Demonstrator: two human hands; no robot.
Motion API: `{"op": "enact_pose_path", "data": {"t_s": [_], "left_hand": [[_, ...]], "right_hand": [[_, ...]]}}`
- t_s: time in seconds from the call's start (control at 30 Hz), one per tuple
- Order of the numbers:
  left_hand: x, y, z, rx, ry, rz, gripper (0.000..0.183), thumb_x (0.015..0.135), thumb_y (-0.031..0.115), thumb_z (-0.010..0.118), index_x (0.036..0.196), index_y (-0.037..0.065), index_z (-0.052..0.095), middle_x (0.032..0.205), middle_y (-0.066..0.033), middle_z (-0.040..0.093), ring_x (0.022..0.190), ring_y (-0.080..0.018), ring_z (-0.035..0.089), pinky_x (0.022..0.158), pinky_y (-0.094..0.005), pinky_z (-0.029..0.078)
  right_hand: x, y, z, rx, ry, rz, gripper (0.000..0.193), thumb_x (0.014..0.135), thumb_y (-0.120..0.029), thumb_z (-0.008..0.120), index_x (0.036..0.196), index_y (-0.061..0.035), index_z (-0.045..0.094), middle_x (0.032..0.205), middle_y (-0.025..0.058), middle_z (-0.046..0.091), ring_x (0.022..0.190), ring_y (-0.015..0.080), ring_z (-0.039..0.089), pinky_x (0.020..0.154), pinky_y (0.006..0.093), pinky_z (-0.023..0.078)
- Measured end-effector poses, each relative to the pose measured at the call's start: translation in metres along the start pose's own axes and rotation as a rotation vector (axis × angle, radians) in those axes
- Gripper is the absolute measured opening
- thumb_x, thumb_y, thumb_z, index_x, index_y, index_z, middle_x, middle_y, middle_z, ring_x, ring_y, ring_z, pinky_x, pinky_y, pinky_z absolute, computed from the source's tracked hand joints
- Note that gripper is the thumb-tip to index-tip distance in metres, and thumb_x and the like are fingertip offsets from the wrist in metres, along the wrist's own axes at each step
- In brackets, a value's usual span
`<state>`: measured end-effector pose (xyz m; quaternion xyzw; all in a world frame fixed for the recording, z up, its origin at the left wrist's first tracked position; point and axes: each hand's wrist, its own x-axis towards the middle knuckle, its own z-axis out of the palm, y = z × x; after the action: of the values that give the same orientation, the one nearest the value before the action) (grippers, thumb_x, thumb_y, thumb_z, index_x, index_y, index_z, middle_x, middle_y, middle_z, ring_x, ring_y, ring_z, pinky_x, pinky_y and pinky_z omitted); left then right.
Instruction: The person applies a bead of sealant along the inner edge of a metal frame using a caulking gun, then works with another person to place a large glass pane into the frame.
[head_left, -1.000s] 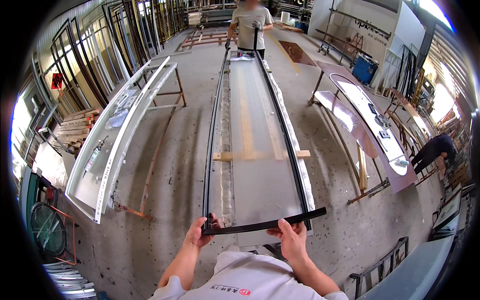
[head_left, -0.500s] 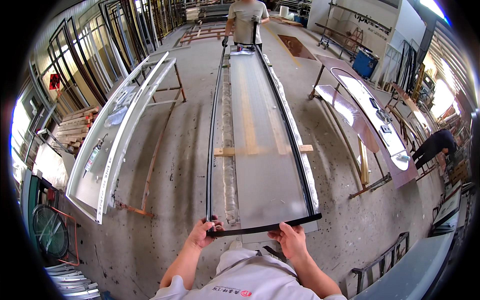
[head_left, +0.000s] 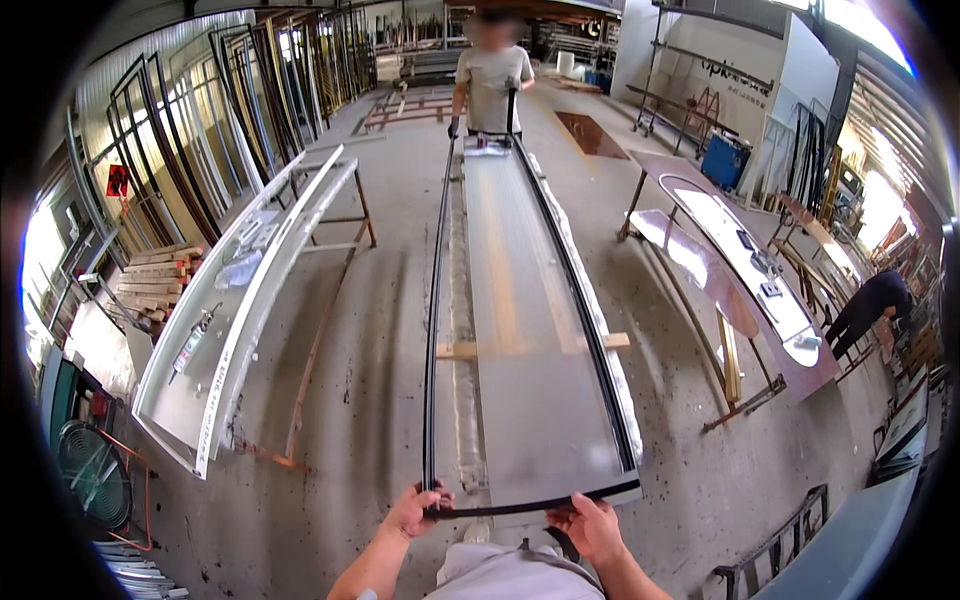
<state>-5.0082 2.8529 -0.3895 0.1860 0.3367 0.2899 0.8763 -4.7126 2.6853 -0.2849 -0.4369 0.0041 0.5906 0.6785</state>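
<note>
A short black frame bar (head_left: 530, 506) lies across the near end of a long glass panel (head_left: 545, 410). My left hand (head_left: 410, 510) is closed round its left end, where it meets the long black left rail (head_left: 434, 340). My right hand (head_left: 588, 525) pinches the bar's right half, thumb on top. The bar's right end lies close to the foot of the black right rail (head_left: 575, 280), which runs along the panel's right side. At the far end a person in a light shirt (head_left: 490, 85) has one gloved hand at the left rail and the other on an upright black strip.
Padded supports and a wooden crosspiece (head_left: 615, 341) lie under the panel. On the left, a rack holds white profiles and a sealant tube (head_left: 193, 343). A long mirror-like panel (head_left: 740, 255) rests on stands at right. A fan (head_left: 92, 475) stands lower left; another person (head_left: 868, 308) bends far right.
The view has tilted up, so the panel, rails and my hands sit lower in the picture. Both hands keep their hold on the black bar.
</note>
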Motion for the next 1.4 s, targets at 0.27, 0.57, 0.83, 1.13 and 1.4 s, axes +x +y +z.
{"op": "enact_pose_path", "data": {"t_s": [0.27, 0.57, 0.83, 1.13, 1.4], "left_hand": [[-0.001, -0.006, -0.011, -0.002, -0.037, -0.013, 0.033, 0.082, 0.0, 0.066, 0.113, 0.004, 0.056, 0.101, -0.0183, 0.064, 0.082, -0.0254, 0.066, 0.085, -0.0419, 0.058], [0.007, -0.014, -0.025, -0.02, -0.02, -0.028, 0.035, 0.083, -0.002, 0.064, 0.115, 0.003, 0.053, 0.102, -0.0196, 0.063, 0.081, -0.0239, 0.066, 0.082, -0.0403, 0.058], [0.009, -0.011, -0.023, 0.007, 0.029, -0.056, 0.034, 0.083, -0.001, 0.065, 0.115, 0.004, 0.054, 0.101, -0.0177, 0.064, 0.082, -0.0252, 0.067, 0.083, -0.0415, 0.058], [0.012, -0.011, -0.026, -0.009, 0.007, -0.061, 0.034, 0.081, 0.0, 0.067, 0.113, 0.004, 0.056, 0.1, -0.0164, 0.065, 0.084, -0.0275, 0.068, 0.083, -0.0423, 0.058], [0.015, -0.012, -0.037, -0.035, -0.009, -0.082, 0.034, 0.084, -0.002, 0.065, 0.115, 0.005, 0.053, 0.099, -0.0156, 0.065, 0.082, -0.0268, 0.067, 0.081, -0.0428, 0.058]], "right_hand": [[0.009, 0.005, -0.025, 0.056, 0.131, 0.031, 0.023, 0.099, -0.016, 0.052, 0.113, 0.0018, 0.057, 0.102, 0.0194, 0.065, 0.091, 0.0345, 0.065, 0.083, 0.0504, 0.055], [0.012, 0.015, -0.042, 0.064, 0.139, 0.055, 0.026, 0.1, -0.023, 0.051, 0.108, -0.0004, 0.06, 0.102, 0.0169, 0.067, 0.092, 0.0315, 0.066, 0.083, 0.0469, 0.054], [0.018, 0.021, -0.043, 0.065, 0.148, 0.007, 0.022, 0.099, -0.02, 0.052, 0.11, -0.0017, 0.059, 0.1, 0.015, 0.067, 0.091, 0.0303, 0.066, 0.082, 0.0463, 0.054], [0.019, 0.03, -0.034, 0.053, 0.234, -0.027, 0.019, 0.097, -0.019, 0.055, 0.107, -0.0032, 0.06, 0.098, 0.0132, 0.068, 0.088, 0.0294, 0.066, 0.08, 0.0466, 0.054], [0.017, 0.039, -0.022, 0.009, 0.28, -0.066, 0.02, 0.098, -0.021, 0.053, 0.103, -0.0035, 0.061, 0.098, 0.0133, 0.067, 0.092, 0.0301, 0.064, 0.082, 0.0473, 0.054]]}}
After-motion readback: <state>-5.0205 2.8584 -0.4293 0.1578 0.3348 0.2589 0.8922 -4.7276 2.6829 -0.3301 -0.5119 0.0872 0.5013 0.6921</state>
